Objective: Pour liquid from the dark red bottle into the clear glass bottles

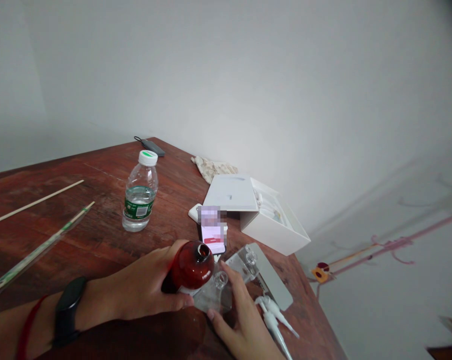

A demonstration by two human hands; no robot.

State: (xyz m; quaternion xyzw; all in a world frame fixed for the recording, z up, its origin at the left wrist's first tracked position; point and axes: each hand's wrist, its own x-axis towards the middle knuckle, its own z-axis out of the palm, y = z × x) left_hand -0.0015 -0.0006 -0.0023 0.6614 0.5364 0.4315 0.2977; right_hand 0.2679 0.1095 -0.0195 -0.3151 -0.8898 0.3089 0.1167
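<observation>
My left hand is wrapped around an open dark red bottle, tilted with its mouth toward the right. Just right of it, my right hand pinches a small clear plastic container with a round neck, held close under the bottle's mouth. A second clear container lies just beyond on the wooden table. Two white pump nozzles lie to the right of my right hand. A black band sits on my left wrist.
A phone with a lit screen lies behind the bottle. An open white box stands near the table's right edge, a water bottle left of it. Thin sticks lie at far left. A cloth and a dark object sit at the back.
</observation>
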